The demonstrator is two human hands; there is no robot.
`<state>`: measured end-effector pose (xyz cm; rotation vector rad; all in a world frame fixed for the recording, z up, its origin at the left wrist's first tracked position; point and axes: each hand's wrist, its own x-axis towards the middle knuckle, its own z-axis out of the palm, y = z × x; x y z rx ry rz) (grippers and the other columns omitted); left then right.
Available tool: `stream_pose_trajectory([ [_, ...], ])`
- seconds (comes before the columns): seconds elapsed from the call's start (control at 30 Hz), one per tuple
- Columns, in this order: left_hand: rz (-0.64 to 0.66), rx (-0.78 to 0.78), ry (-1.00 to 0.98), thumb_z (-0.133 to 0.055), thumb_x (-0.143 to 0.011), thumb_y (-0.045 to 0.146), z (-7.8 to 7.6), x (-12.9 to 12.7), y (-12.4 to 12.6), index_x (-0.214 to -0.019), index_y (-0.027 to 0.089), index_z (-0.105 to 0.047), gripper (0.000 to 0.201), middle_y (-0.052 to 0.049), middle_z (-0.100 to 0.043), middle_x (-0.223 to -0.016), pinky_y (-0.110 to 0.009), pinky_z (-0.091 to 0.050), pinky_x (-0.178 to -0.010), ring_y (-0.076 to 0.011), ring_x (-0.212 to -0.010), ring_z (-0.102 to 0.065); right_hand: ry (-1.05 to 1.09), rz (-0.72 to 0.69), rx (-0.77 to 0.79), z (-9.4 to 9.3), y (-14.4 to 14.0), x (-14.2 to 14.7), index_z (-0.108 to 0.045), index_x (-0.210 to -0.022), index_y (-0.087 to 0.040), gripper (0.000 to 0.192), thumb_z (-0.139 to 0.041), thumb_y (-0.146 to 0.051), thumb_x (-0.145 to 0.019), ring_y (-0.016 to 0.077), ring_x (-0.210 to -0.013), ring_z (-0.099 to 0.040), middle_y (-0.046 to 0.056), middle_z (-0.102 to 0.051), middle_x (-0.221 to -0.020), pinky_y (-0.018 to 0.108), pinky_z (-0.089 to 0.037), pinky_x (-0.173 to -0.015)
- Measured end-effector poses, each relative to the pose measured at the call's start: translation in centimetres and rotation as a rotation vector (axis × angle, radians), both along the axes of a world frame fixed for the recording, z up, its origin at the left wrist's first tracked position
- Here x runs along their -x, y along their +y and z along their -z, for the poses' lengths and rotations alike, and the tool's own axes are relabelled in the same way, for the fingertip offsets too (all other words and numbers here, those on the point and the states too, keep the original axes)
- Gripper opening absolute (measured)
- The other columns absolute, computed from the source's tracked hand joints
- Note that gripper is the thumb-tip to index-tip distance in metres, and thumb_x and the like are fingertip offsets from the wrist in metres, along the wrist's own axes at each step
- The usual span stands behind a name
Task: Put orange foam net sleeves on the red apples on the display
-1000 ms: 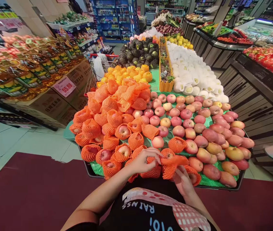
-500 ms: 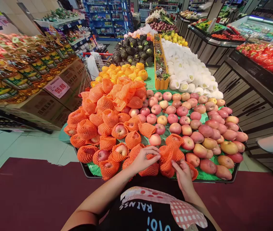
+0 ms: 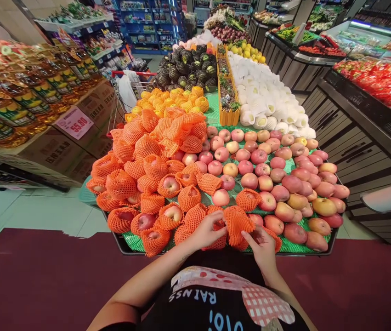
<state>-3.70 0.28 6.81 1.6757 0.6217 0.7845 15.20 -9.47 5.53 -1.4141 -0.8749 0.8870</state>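
Supermarket produce hall under bright overhead light. Central landmark: long display table (image 3: 319, 246) lined with green mesh. Left of table: pale tiled floor (image 3: 36, 211), cardboard cartons (image 3: 60, 151) bearing a price card (image 3: 74, 122), red-handled shopping cart (image 3: 129, 87). Beneath near end of table: dark red mat (image 3: 43, 280). Right of table: dark slatted counters (image 3: 360, 151). Beyond far end: blue shelving (image 3: 147, 23).
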Motion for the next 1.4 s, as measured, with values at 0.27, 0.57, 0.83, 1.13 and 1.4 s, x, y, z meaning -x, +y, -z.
stream_pose_trajectory([
  [0.27,0.201,0.303,0.045,-0.064,-0.091,0.038,0.8,-0.2,-0.4,-0.093,0.016,-0.074,0.024,-0.005,-0.074,-0.092,-0.032,-0.05,-0.083,-0.0202,-0.086,-0.065,-0.226,-0.305,-0.075,-1.2,-0.6,0.4,-0.082,-0.077,-0.03,0.015,-0.071,-0.022,-0.083,0.0248,-0.093,-0.066,0.005,-0.074,-0.093,0.038,-0.053,-0.086],
  [0.57,-0.18,0.247,-0.062,-0.062,-0.088,0.064,0.5,0.1,0.8,-0.074,0.018,-0.061,0.048,0.0,-0.062,-0.073,-0.029,-0.047,-0.072,-0.0167,-0.073,-0.056,-0.234,-0.009,-0.134,-1.2,-1.2,-1.3,-0.082,-0.087,-0.031,0.012,-0.079,-0.025,-0.077,0.0255,-0.089,-0.065,0.004,-0.075,-0.092,0.039,-0.053,-0.085],
  [0.83,-0.185,0.294,-0.153,-0.054,-0.092,0.07,0.7,-0.6,-0.4,-0.094,0.022,-0.061,0.049,-0.004,-0.064,-0.093,-0.033,-0.052,-0.082,-0.0195,-0.089,-0.059,0.583,-0.239,0.136,-0.4,0.2,1.7,-0.077,-0.107,-0.031,0.049,-0.069,-0.07,-0.079,0.0293,-0.12,-0.065,0.004,-0.073,-0.125,0.047,-0.053,-0.1],
  [1.13,-0.208,-0.021,0.09,-0.055,-0.099,0.043,0.5,-0.6,1.6,-0.094,0.02,-0.063,0.026,0.0,-0.066,-0.079,-0.027,-0.045,-0.065,-0.0158,-0.07,-0.06,0.576,0.113,0.101,1.2,0.2,-0.5,-0.073,-0.094,-0.029,0.041,-0.093,-0.035,-0.058,0.0202,-0.089,-0.073,-0.004,-0.079,-0.092,0.033,-0.059,-0.082],
  [1.4,-0.388,-0.555,0.732,-0.08,-0.081,0.035,1.9,-2.5,6.2,-0.125,0.015,-0.058,0.053,-0.016,-0.063,-0.125,-0.044,-0.049,-0.096,-0.0334,-0.116,-0.058,0.605,0.27,-0.009,0.3,0.1,-1.4,-0.072,-0.098,-0.029,0.04,-0.087,-0.028,-0.061,0.0205,-0.099,-0.071,-0.005,-0.079,-0.1,0.036,-0.056,-0.089],
])
